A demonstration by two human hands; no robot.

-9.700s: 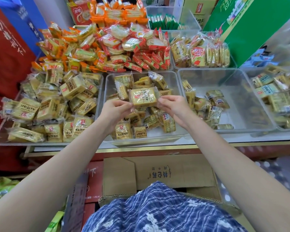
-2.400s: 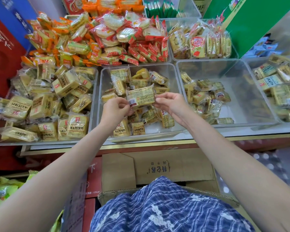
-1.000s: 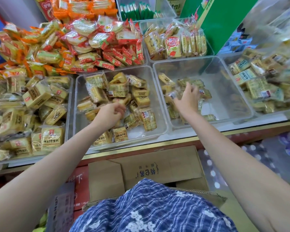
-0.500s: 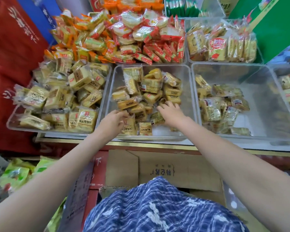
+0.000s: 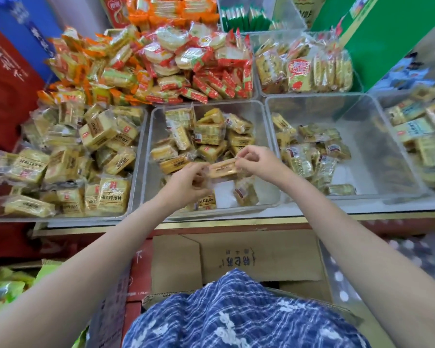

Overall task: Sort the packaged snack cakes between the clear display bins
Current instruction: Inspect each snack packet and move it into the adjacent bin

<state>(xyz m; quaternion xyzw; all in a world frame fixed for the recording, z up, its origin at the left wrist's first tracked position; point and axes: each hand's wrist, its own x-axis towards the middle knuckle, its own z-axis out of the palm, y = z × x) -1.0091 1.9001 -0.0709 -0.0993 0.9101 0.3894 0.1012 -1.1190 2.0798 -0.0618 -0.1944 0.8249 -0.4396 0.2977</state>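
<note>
Snack cakes (image 5: 206, 136) in middle bin (image 5: 146, 156)

glossy plastic wrappers (image 5: 222, 169), clear plastic bins (image 5: 270, 114)

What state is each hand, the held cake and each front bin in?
Left hand: pinching the snack cake's left end.
Right hand: pinching its right end.
Snack cake: held above middle bin.
Middle bin: partly filled.
Left bin: heaped.
Right bin: mostly bare.

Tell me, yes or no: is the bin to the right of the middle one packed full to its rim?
No. The right bin holds only a low scatter of packets along its left side, with bare floor showing.
</note>
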